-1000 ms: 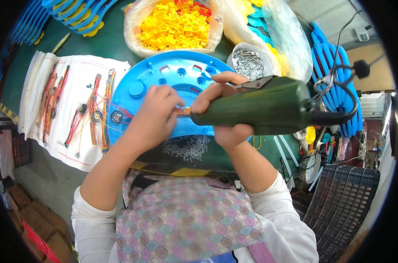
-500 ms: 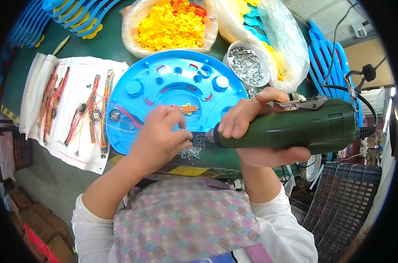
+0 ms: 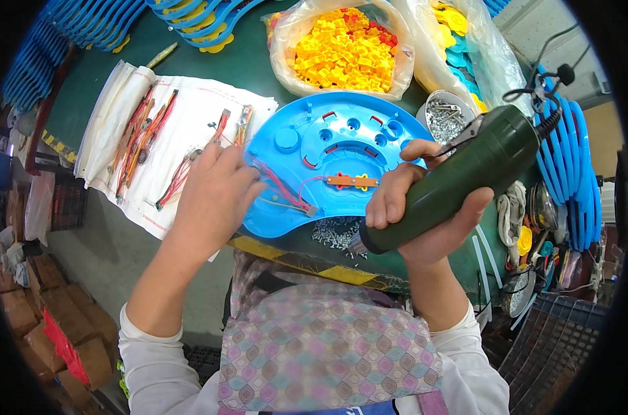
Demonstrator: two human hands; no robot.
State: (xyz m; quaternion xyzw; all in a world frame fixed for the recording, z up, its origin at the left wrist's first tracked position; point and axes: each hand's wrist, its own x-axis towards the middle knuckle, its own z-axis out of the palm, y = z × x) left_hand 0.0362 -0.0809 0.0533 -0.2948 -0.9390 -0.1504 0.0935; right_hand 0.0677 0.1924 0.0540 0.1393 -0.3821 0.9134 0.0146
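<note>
My right hand [image 3: 425,200] is wrapped around a dark green electric screwdriver [image 3: 459,180], its tip pointing down-left at the near edge of the blue plastic shell [image 3: 286,218]. At the shell's left edge is my left hand [image 3: 220,190], fingers curled inward and fingertips hidden; what they hold cannot be made out. Red wires [image 3: 279,188] run from beside those fingers over the shell. An orange-brown circuit strip [image 3: 343,181] lies inside the shell across red and yellow star shapes. Loose screws [image 3: 333,234] are scattered on the green table below the shell.
Left of the shell, a white sheet [image 3: 189,104] carries several wire bundles. Behind it stand a bag of yellow and red parts [image 3: 345,52] and a bowl of screws [image 3: 447,117]. Blue frames [image 3: 570,173] are stacked at right, above a black crate [image 3: 552,346].
My left hand has moved left from the shell's middle to its left edge. The screwdriver has tilted, its rear end up. The whole view has shifted, with the table appearing further right.
</note>
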